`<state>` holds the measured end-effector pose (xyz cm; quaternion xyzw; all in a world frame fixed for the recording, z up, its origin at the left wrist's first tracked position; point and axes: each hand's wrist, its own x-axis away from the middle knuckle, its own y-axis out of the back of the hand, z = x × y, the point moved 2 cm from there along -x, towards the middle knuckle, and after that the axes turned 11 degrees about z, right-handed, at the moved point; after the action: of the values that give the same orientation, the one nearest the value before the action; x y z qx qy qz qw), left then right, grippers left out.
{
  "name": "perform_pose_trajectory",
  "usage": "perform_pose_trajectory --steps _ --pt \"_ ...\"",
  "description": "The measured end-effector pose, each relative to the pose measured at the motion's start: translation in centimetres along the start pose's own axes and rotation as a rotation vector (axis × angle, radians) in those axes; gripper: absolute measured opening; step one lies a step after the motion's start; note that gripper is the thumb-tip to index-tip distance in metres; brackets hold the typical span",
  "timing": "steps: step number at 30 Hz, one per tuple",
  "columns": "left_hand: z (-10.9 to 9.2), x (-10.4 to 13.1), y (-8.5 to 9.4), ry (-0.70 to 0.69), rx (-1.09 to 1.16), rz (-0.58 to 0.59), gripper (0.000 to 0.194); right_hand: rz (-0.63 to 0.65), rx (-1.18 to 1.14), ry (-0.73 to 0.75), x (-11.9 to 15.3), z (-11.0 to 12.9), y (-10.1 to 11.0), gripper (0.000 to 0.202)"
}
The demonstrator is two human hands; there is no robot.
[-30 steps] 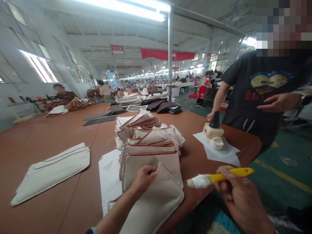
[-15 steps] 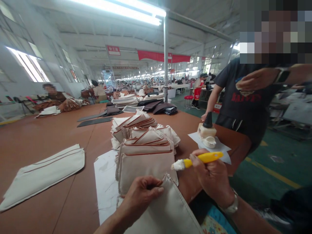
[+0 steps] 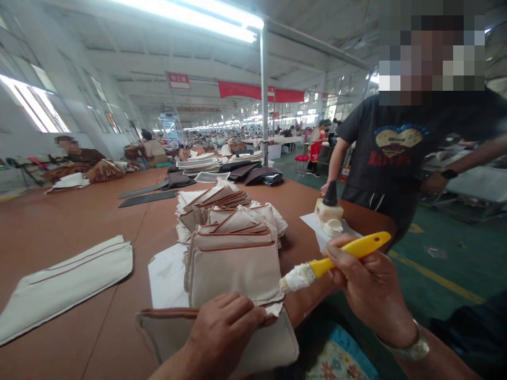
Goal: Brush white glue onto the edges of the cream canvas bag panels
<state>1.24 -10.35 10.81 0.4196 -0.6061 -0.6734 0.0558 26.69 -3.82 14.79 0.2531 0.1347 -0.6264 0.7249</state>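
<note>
My left hand (image 3: 227, 332) is closed on the upper edge of a beige fabric panel (image 3: 273, 353) with brown edging. A pale flap sticks out at its fingertips. In my right hand (image 3: 370, 290) is a paintbrush (image 3: 356, 250) with a yellow handle, its bristles caked in white and pointing left. The bristle tip hovers near the right corner of a stack of similar beige panels (image 3: 233, 274). Beyond the brush, a white-smeared container (image 3: 328, 211) with a black cone on top rests on white paper.
More beige panels (image 3: 71, 279) lie on the brown table (image 3: 130, 285) at left. White paper (image 3: 166, 279) shows beside the stack. Dark pieces (image 3: 148, 198) and further piles stand farther back. A person in a dark T-shirt (image 3: 400, 142) stands at the table's right edge.
My left hand has moved down, and the panel in it now lies crosswise before the stack. The brush has shifted slightly down and right. The standing person's raised arm has dropped.
</note>
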Motion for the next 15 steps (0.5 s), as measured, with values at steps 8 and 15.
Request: perform_pose_trajectory --steps 8,15 --pt "-1.5 -0.5 1.4 -0.108 -0.311 0.005 0.026 0.401 0.23 0.126 1.7 4.1 -1.0 0.021" --pt "-1.1 0.1 0.9 -0.125 -0.303 0.042 0.022 0.317 0.29 0.205 2.1 6.0 -0.9 0.02"
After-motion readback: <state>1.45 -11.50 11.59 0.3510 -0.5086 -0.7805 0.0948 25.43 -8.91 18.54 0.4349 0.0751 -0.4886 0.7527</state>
